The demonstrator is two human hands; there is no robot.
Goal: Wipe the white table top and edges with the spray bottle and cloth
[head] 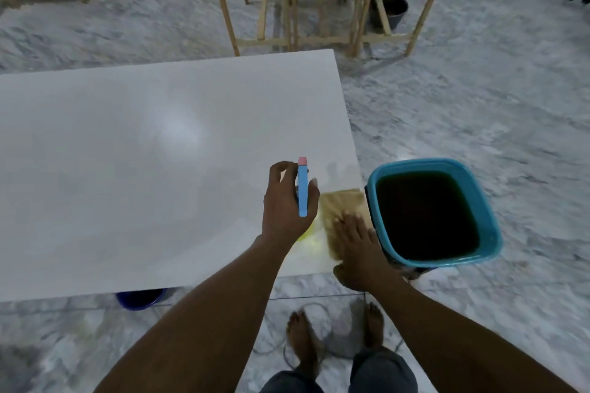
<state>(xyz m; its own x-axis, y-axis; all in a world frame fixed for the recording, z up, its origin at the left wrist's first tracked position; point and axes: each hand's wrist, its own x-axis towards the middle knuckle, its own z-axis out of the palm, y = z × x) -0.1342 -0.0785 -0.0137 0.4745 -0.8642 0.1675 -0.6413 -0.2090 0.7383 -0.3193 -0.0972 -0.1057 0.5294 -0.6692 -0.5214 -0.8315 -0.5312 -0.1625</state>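
Observation:
The white table (pixel 127 169) fills the left and middle of the view. My left hand (pixel 285 204) is shut on the spray bottle (pixel 302 190), whose blue head with a pink nozzle points away from me over the near right part of the top; its yellowish body shows below my palm. My right hand (pixel 357 244) lies flat on the tan cloth (pixel 343 202), pressing it onto the table's near right corner. The cloth looks blurred.
A blue bucket (pixel 485 217) of dark liquid stands on the marble floor right beside the table's right edge. A dark blue basin (pixel 139 298) sits under the near edge. Wooden frames (pixel 287 9) and a black pot (pixel 388 11) stand beyond. My bare feet (pixel 335 332) are below.

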